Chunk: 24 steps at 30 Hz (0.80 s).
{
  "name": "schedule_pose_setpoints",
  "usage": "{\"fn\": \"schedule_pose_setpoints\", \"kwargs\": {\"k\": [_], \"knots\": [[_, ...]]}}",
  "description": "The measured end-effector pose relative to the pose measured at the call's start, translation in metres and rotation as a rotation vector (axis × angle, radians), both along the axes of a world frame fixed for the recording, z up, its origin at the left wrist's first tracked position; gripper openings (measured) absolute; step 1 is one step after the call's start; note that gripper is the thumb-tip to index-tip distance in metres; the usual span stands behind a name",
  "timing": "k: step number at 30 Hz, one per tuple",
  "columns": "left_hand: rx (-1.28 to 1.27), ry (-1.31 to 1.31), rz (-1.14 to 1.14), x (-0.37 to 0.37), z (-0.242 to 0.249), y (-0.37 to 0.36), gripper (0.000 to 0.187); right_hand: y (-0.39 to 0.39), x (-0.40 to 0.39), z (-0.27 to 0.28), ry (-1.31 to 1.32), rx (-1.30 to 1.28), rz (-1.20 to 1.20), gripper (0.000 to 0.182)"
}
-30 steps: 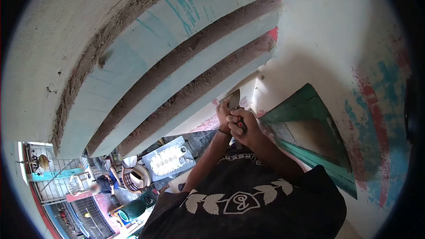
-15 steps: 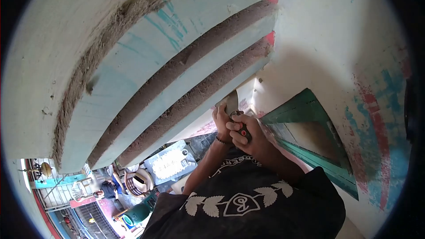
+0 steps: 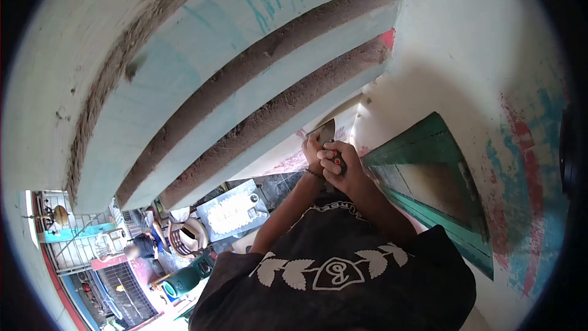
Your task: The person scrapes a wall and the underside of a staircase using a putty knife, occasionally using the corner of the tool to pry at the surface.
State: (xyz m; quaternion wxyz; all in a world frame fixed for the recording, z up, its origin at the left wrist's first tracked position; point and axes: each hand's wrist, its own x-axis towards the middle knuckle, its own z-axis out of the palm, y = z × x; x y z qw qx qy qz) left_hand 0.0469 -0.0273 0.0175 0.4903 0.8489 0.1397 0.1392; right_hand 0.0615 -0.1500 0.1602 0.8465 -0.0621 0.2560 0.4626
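Observation:
My right hand (image 3: 340, 165) is wrapped round the black-and-red handle of a putty knife (image 3: 326, 130). Its wide, flat grey blade points up, close to the wall under the lowest ledge. Just left of it, my left hand (image 3: 312, 149) is closed against the lower part of the blade, a dark bead bracelet on the wrist. The two hands are side by side, almost touching. Fingers cover the join of handle and blade.
Pale blue stepped ledges (image 3: 263, 101) with rough brown faces slant overhead. A green-framed panel (image 3: 438, 159) stands at the right, beside a paint-smeared wall (image 3: 520, 178). Far below are a white-splashed table (image 3: 229, 214), a round chair (image 3: 187, 238), a green barrel (image 3: 182, 282) and another person (image 3: 144, 248).
The view has shifted a little, and both hands with the putty knife appear slightly higher and further right. The grip looks the same.

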Motion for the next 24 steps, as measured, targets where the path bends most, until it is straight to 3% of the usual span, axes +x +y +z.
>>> {"fn": "schedule_pose_setpoints", "kwargs": {"k": [2, 5, 6, 8, 10, 13, 17, 19, 21, 23, 24], "knots": [[0.189, -0.09, 0.057, 0.008, -0.003, -0.003, 0.046, -0.01, -0.002, 0.019, -0.117, 0.004, 0.016, 0.018], [0.229, -0.123, 0.062, 0.004, 0.042, -0.011, 0.044, -0.005, -0.013, 0.022, -0.158, -0.032, -0.001, 0.018], [0.105, 0.008, 0.094, 0.005, 0.04, -0.012, 0.041, -0.002, -0.008, 0.016, -0.177, -0.052, -0.014, 0.018], [0.002, 0.244, 0.313, 0.015, -0.065, -0.012, 0.04, 0.01, 0.001, -0.022, -0.045, -0.055, 0.014, 0.017], [-0.087, 0.161, -0.01, 0.005, -0.002, 0.006, 0.039, 0.01, -0.003, -0.024, 0.041, -0.078, -0.026, 0.016], [0.051, -0.019, 0.025, 0.005, 0.056, -0.007, 0.039, -0.008, -0.01, 0.03, -0.163, -0.003, 0.034, 0.019], [-0.029, 0.318, -0.084, 0.023, -0.057, 0.016, 0.039, 0.017, -0.003, -0.023, -0.075, -0.205, -0.03, 0.018], [0.165, 0.096, -0.11, 0.009, -0.022, 0.012, 0.026, 0.011, -0.012, -0.016, -0.026, -0.174, 0.0, 0.019], [0.21, -0.067, 0.004, 0.005, 0.018, 0.003, 0.033, 0.007, -0.003, 0.007, -0.071, -0.114, 0.016, 0.021], [-0.099, -0.07, -0.025, 0.003, 0.029, 0.003, 0.042, 0.002, -0.007, 0.027, -0.151, -0.037, 0.041, 0.023], [-0.071, -0.163, -0.023, 0.006, 0.033, 0.001, 0.042, 0.002, -0.009, 0.028, -0.156, -0.019, 0.028, 0.022]]}}
